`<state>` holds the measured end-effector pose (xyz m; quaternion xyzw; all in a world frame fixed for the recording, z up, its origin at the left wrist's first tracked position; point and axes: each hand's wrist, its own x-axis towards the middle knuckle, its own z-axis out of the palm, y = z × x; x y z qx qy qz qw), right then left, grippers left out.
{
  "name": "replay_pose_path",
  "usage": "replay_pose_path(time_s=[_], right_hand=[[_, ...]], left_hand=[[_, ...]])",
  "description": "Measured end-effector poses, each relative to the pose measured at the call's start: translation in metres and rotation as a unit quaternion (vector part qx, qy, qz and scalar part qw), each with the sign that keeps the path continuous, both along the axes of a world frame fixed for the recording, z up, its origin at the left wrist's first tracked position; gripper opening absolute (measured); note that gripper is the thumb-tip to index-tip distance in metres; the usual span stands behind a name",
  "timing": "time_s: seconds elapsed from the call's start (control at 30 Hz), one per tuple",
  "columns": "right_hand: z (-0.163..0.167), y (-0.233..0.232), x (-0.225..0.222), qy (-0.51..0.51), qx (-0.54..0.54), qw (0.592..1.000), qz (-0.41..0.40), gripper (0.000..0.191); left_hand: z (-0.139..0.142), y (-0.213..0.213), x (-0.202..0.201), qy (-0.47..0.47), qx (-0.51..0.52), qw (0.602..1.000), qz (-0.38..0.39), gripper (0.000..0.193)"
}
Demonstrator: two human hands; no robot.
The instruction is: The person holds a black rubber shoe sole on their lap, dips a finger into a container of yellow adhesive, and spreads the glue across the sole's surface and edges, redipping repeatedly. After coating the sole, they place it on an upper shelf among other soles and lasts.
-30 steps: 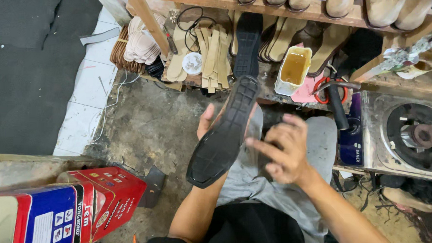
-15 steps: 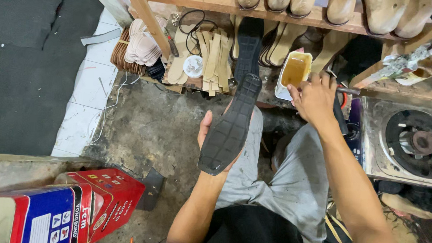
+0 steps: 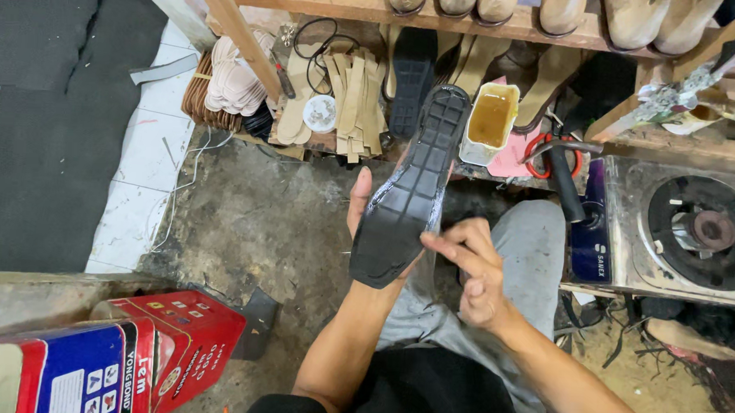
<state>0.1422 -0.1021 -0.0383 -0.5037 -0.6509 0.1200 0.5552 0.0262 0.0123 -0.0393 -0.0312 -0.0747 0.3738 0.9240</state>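
The left hand (image 3: 366, 210) grips a black shoe sole (image 3: 411, 188) from beneath; the right hand (image 3: 474, 269), at its four o'clock, touches its edge with curled fingers, holding nothing.

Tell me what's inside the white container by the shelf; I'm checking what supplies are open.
The white container holds an amber, translucent liquid nearly up to its rim. Its bottom, and anything sunk in it, cannot be seen through the liquid. No brush or tool stands in it.

Shoe sole (image 3: 409, 192): black, grid-block tread. Tub (image 3: 490, 121) at 12 o'clock: white, amber-yellow liquid. Box (image 3: 105, 360) at 8 o'clock: red and blue panels. Insole stacks (image 3: 351, 107): tan. Trouser leg (image 3: 531, 247): grey.
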Motion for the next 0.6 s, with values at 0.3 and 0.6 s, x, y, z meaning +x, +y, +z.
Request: replay_pose_path(time_s=[0.3, 0.6], right_hand=[[0.013, 0.010, 0.003, -0.025, -0.002, 0.996, -0.088, 0.088], [0.011, -0.022, -0.041, -0.082, 0.014, 0.994, -0.068, 0.081]], left_hand=[[0.014, -0.004, 0.006, 0.037, 0.044, 0.997, 0.046, 0.075], [-0.005, 0.006, 0.003, 0.001, 0.047, 0.996, 0.079, 0.075]])
